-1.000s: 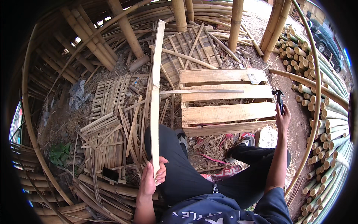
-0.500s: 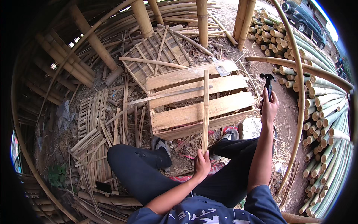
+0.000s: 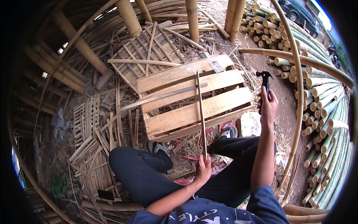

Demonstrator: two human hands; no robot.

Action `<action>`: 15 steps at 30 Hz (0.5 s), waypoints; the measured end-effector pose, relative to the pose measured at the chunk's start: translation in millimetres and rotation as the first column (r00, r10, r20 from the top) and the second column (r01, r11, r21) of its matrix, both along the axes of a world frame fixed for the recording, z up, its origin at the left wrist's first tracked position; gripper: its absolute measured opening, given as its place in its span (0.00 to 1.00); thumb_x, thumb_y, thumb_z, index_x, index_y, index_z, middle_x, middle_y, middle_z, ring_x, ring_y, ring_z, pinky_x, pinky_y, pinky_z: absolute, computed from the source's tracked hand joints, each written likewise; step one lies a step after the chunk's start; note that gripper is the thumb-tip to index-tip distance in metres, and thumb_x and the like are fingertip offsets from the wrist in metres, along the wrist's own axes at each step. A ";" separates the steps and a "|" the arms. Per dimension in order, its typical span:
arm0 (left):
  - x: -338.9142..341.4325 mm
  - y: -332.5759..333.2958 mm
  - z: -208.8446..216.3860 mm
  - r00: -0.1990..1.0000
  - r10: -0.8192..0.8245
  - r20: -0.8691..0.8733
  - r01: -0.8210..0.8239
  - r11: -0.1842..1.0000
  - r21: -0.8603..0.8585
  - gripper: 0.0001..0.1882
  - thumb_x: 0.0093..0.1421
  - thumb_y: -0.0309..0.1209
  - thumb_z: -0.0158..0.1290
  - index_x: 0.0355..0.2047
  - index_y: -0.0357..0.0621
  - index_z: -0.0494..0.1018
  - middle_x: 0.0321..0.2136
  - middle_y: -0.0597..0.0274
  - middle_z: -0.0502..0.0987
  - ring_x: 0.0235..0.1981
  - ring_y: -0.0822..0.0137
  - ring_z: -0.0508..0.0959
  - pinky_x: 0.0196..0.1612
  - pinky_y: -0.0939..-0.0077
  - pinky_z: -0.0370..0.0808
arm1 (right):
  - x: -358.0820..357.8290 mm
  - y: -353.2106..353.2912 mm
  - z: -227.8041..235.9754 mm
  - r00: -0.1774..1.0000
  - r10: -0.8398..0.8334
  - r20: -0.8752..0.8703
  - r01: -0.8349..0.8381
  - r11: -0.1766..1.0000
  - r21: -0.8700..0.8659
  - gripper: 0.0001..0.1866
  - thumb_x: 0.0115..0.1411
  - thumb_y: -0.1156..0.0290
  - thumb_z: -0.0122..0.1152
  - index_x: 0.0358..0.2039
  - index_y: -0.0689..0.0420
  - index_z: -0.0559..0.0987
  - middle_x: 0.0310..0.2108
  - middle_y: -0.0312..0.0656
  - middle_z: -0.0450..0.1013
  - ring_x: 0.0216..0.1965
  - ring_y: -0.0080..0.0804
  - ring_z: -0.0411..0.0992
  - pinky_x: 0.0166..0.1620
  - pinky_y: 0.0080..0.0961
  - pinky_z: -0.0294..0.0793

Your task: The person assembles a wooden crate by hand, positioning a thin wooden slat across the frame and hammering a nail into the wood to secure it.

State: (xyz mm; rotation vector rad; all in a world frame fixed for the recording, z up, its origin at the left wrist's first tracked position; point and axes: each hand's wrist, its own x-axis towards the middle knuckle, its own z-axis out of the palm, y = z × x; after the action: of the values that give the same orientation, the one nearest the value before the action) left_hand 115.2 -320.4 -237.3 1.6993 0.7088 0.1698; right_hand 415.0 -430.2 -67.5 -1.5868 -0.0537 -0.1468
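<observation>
My left hand [image 3: 203, 168] grips the near end of a long thin bamboo strip [image 3: 201, 108] that runs away from me across a low wooden slat pallet [image 3: 194, 114]. My right hand [image 3: 268, 106] is raised to the right of the pallet and holds a black hammer [image 3: 264, 82] with its head up. A second long flat strip [image 3: 164, 97] lies slantwise across the pallet boards. My legs in dark trousers [image 3: 149, 175] are folded in front of the pallet.
Woven bamboo panels [image 3: 149, 52] and loose split strips [image 3: 93, 138] litter the ground to the left. Stacked bamboo poles [image 3: 324, 112] fill the right side. Upright posts [image 3: 192, 18] stand behind the pallet. A pale stone block [image 3: 250, 124] sits by my right knee. A small clear bag [image 3: 217, 64] lies on the pallet's far corner.
My left hand has carried the bamboo strip from the left over to the pallet, where it now lies across the boards. The hammer hand stays raised on the right.
</observation>
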 end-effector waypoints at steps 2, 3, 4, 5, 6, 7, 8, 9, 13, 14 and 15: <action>-0.7 -3.3 12.8 0.992 -0.028 0.124 0.061 0.960 -0.275 0.15 0.74 0.41 0.41 0.49 0.41 0.66 0.24 0.65 0.69 0.24 0.72 0.71 0.29 0.72 0.71 | 1.0 1.7 -4.5 1.000 -0.005 0.010 0.005 1.000 0.011 0.13 0.67 0.61 0.63 0.37 0.59 0.78 0.22 0.29 0.70 0.16 0.12 0.63 0.18 0.13 0.59; -0.2 -5.3 17.0 0.969 -0.012 0.247 0.142 0.844 -0.517 0.17 0.76 0.41 0.37 0.50 0.41 0.67 0.26 0.68 0.67 0.24 0.78 0.68 0.29 0.77 0.70 | 1.5 2.4 -6.2 1.000 -0.004 0.023 0.003 1.000 0.026 0.14 0.67 0.61 0.63 0.37 0.60 0.77 0.21 0.29 0.69 0.15 0.11 0.63 0.16 0.12 0.58; -1.3 -6.1 15.6 0.952 -0.012 0.305 0.207 0.761 -0.615 0.20 0.77 0.43 0.34 0.52 0.41 0.68 0.30 0.68 0.69 0.28 0.78 0.70 0.33 0.79 0.72 | 0.4 6.8 -4.8 1.000 0.006 0.024 -0.007 1.000 0.029 0.14 0.67 0.61 0.63 0.38 0.60 0.77 0.22 0.31 0.71 0.16 0.11 0.63 0.17 0.12 0.59; -2.3 -5.8 14.0 0.953 -0.011 0.303 0.206 0.758 -0.619 0.20 0.77 0.43 0.34 0.52 0.41 0.68 0.30 0.68 0.69 0.28 0.78 0.70 0.33 0.79 0.72 | 0.0 7.9 -6.1 1.000 0.006 0.021 -0.006 1.000 0.025 0.14 0.67 0.61 0.63 0.38 0.60 0.77 0.22 0.31 0.71 0.16 0.11 0.63 0.17 0.12 0.59; -3.0 -5.5 12.3 0.948 -0.070 0.311 0.260 0.735 -0.626 0.21 0.77 0.43 0.35 0.53 0.40 0.69 0.32 0.68 0.71 0.31 0.78 0.71 0.37 0.80 0.72 | -0.3 8.7 -7.8 1.000 0.017 0.001 -0.017 1.000 0.020 0.13 0.67 0.61 0.63 0.38 0.60 0.77 0.23 0.31 0.71 0.17 0.11 0.64 0.17 0.12 0.60; -3.5 -6.0 11.1 0.938 -0.126 0.322 0.312 0.709 -0.632 0.22 0.77 0.44 0.36 0.53 0.39 0.69 0.33 0.68 0.72 0.34 0.78 0.72 0.40 0.80 0.72 | -0.2 9.8 -8.5 0.999 0.031 -0.019 -0.031 0.999 0.015 0.13 0.67 0.61 0.62 0.39 0.60 0.78 0.24 0.32 0.72 0.17 0.12 0.64 0.18 0.12 0.60; -0.9 -7.9 1.4 0.917 -0.175 0.357 0.368 0.718 -0.591 0.22 0.76 0.44 0.38 0.52 0.38 0.70 0.38 0.67 0.74 0.40 0.78 0.72 0.47 0.80 0.71 | -0.2 11.1 -8.7 0.999 0.035 -0.020 -0.035 0.999 0.011 0.13 0.67 0.61 0.62 0.39 0.60 0.78 0.24 0.32 0.72 0.17 0.12 0.64 0.18 0.12 0.60; -2.6 -8.8 -3.1 0.918 -0.170 0.357 0.364 0.718 -0.594 0.22 0.76 0.44 0.38 0.52 0.38 0.70 0.38 0.67 0.74 0.40 0.78 0.72 0.47 0.80 0.71 | -0.3 12.9 -8.3 0.998 0.043 -0.042 -0.043 0.999 0.003 0.14 0.67 0.60 0.62 0.39 0.59 0.78 0.25 0.32 0.72 0.18 0.11 0.64 0.18 0.12 0.61; -0.7 -4.4 7.6 0.952 -0.220 0.213 0.306 0.701 -0.644 0.19 0.74 0.42 0.46 0.50 0.37 0.72 0.39 0.67 0.75 0.41 0.78 0.72 0.47 0.78 0.71 | -1.1 16.0 -11.0 0.984 0.100 -0.149 -0.087 0.992 0.088 0.13 0.67 0.60 0.61 0.42 0.58 0.78 0.27 0.32 0.72 0.18 0.12 0.64 0.19 0.12 0.62; 0.2 -2.6 8.4 0.957 -0.202 0.209 0.289 0.717 -0.635 0.18 0.73 0.42 0.47 0.49 0.37 0.72 0.38 0.67 0.75 0.40 0.78 0.72 0.46 0.77 0.71 | -2.9 19.2 -11.2 0.973 0.152 -0.176 -0.124 0.979 0.160 0.13 0.68 0.60 0.61 0.43 0.57 0.77 0.27 0.31 0.71 0.18 0.13 0.64 0.19 0.12 0.62; 1.1 -0.5 9.2 0.962 -0.184 0.204 0.273 0.732 -0.625 0.18 0.73 0.41 0.48 0.48 0.37 0.72 0.37 0.68 0.75 0.39 0.78 0.73 0.44 0.77 0.72 | -4.8 22.6 -11.7 0.958 0.205 -0.200 -0.157 0.960 0.232 0.13 0.68 0.61 0.61 0.44 0.56 0.77 0.27 0.30 0.70 0.18 0.13 0.64 0.20 0.12 0.62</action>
State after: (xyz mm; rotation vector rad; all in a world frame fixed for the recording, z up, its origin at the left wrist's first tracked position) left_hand 116.3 -320.9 -228.1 1.0697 0.3813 -0.1356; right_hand 410.1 -407.6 -79.2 -1.3658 -0.0088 0.1657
